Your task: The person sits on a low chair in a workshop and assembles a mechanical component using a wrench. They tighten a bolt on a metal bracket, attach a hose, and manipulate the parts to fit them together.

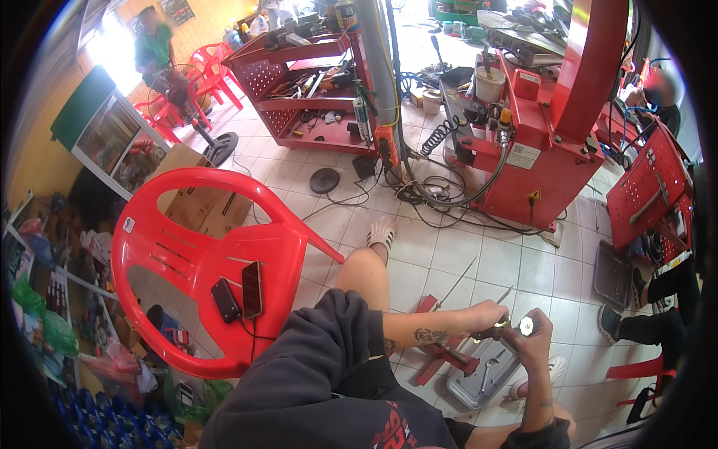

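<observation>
- Metal part (526, 325), held up near the far edge of the grey tray (465, 389) on the floor (553, 277).
- Probably stiff and fairly dense, perhaps oily; its rim looks the surest hold.
- Bright end faces upward; long axis seems crosswise, partly hidden.
- Right hand (532, 341) clamped on it; left hand (485, 316) curled beside it, whether gripping I cannot tell.

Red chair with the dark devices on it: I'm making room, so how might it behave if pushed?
The red chair looks like moulded plastic, so probably light and slightly springy. The two dark devices lying on its seat may slide. The dark cable beside them could snag.
</observation>
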{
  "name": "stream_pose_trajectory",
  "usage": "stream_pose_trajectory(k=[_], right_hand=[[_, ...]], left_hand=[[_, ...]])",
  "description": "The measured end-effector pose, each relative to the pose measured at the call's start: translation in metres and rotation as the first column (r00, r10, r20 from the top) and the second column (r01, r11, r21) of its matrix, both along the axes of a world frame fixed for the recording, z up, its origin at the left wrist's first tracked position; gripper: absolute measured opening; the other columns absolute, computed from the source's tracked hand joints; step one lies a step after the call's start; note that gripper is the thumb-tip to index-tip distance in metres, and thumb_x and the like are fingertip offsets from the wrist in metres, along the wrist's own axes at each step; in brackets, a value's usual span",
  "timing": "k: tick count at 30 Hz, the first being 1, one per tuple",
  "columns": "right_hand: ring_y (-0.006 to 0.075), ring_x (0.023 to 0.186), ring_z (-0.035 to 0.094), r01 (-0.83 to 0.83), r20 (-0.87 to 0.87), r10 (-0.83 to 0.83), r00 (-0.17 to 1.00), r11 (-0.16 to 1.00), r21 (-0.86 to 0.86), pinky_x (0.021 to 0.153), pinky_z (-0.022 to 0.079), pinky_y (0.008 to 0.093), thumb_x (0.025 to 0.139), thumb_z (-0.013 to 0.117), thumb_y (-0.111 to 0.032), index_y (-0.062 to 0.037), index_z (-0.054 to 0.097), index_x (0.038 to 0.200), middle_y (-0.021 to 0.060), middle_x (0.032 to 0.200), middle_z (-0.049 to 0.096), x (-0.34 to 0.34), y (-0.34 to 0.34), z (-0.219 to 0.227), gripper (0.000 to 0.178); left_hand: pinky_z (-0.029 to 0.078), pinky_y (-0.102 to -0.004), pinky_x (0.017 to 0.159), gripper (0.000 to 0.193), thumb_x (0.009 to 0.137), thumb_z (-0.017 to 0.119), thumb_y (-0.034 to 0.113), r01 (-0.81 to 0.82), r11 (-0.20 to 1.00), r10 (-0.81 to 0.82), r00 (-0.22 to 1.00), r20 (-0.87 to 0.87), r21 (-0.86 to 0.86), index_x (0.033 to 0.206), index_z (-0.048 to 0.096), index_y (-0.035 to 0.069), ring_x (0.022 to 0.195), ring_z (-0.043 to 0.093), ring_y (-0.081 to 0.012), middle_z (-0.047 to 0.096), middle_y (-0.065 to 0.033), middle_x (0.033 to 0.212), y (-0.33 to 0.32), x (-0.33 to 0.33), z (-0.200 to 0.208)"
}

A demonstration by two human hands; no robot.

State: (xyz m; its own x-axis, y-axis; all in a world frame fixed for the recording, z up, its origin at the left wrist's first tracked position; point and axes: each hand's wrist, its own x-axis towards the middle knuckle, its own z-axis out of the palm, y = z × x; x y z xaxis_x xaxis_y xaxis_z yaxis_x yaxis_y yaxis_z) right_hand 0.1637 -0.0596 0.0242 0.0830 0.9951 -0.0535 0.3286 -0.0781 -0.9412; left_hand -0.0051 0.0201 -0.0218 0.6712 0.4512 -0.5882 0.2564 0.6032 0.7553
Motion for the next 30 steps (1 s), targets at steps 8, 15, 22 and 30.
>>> stream_pose_trajectory(k=[8, 15, 22, 30], right_hand=[[0.0098, 0.079, 0.063, -0.115, -0.235, 0.079, 0.969, 0.983, -0.145, 0.075, 0.054, 0.0243, 0.078, 0.078, 0.008, 0.0018, 0.064, 0.101, 0.0048, 0.086, 0.069, 0.005, 0.0, 0.018, 0.027], [0.0084, 0.079, 0.064, -0.082, -0.127, 0.085, 0.988, 0.996, 0.03, 0.066, 0.053, 0.0222, 0.078, 0.073, 0.01, 0.004, 0.064, 0.118, 0.007, 0.093, 0.069, 0.003, -0.001, -0.003, 0.041], [0.0135, 0.079, 0.069, -0.165, -0.264, 0.141, 0.954, 0.984, -0.067, 0.066, 0.055, 0.023, 0.081, 0.062, 0.013, 0.0035, 0.052, 0.138, 0.0165, 0.113, 0.07, 0.01, -0.002, 0.015, 0.058], [0.0105, 0.065, 0.06, -0.033, -0.091, 0.034, 0.995, 0.999, 0.016, 0.061, 0.05, 0.0205, 0.069, 0.078, 0.008, -0.0019, 0.046, 0.144, 0.0006, 0.08, 0.063, 0.009, -0.001, 0.004, 0.082]], left_hand=[[0.043, -0.0313, 0.057, 0.038, 0.096, 0.041, 0.027, -0.043, 0.997, 0.042, 0.999, 0.013, 0.071, 0.095, 0.068, 0.001, 0.061, 0.056, -0.0143, 0.066, -0.0084, 0.074, 0.003, 0.001, -0.001], [0.041, -0.031, 0.051, 0.039, 0.099, 0.038, 0.027, -0.002, 0.999, -0.001, 0.997, 0.073, 0.053, 0.096, 0.067, 0.001, 0.056, 0.054, -0.013, 0.064, -0.0082, 0.07, 0.0, 0.002, -0.004], [0.042, -0.0317, 0.053, 0.039, 0.1, 0.037, 0.027, -0.077, 0.996, 0.075, 0.994, 0.074, 0.035, 0.105, 0.066, 0.001, 0.056, 0.054, -0.0136, 0.063, -0.0081, 0.07, -0.004, -0.001, 0.017], [0.043, -0.0315, 0.053, 0.037, 0.097, 0.04, 0.028, 0.034, 0.996, -0.035, 0.999, 0.013, 0.083, 0.103, 0.066, 0.002, 0.057, 0.057, -0.0139, 0.064, -0.0087, 0.071, 0.003, 0.0, 0.0]])
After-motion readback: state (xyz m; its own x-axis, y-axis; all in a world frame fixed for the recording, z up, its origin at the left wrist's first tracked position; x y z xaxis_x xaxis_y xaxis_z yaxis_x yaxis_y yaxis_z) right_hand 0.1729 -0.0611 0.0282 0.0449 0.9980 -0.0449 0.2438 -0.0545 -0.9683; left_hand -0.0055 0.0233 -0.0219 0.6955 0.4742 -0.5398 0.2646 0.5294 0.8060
